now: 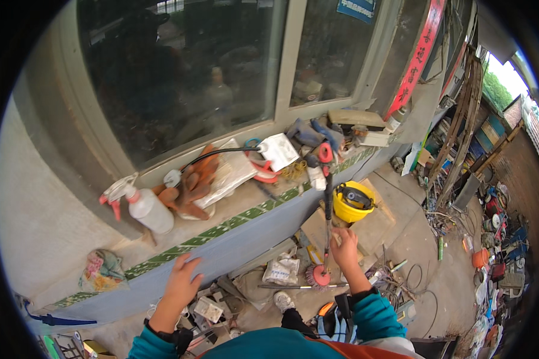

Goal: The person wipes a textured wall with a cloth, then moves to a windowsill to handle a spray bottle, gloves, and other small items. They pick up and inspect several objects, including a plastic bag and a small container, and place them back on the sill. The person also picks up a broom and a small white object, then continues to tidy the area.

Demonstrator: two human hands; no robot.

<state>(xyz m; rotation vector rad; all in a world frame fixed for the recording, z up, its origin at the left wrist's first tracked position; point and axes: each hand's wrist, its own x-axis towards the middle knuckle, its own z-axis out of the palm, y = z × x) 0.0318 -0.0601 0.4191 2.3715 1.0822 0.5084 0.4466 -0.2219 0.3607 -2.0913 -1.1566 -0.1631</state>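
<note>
My left hand [181, 288] hovers in front of the window sill with its fingers spread and nothing in them. My right hand [345, 250] is beside the shaft of a long black-and-red tool [328, 206], fingers loosely bent with a gap to the thumb. Whether the fingertips touch the shaft is hard to see. The tool stands nearly upright, its red upper end by the sill and a round pinkish-red head [318, 276] near the floor. Just beyond the right hand sits a yellow bucket-like container [353, 202] with a dark object inside.
On the sill are a spray bottle [151, 210], brownish-orange gloves [197, 182], a white box [278, 152] and blue-grey gloves [308, 134]. A patterned cloth [103, 270] hangs at its left end. A white bag [281, 268] and cables [422, 284] lie on the floor; clutter lines the right side.
</note>
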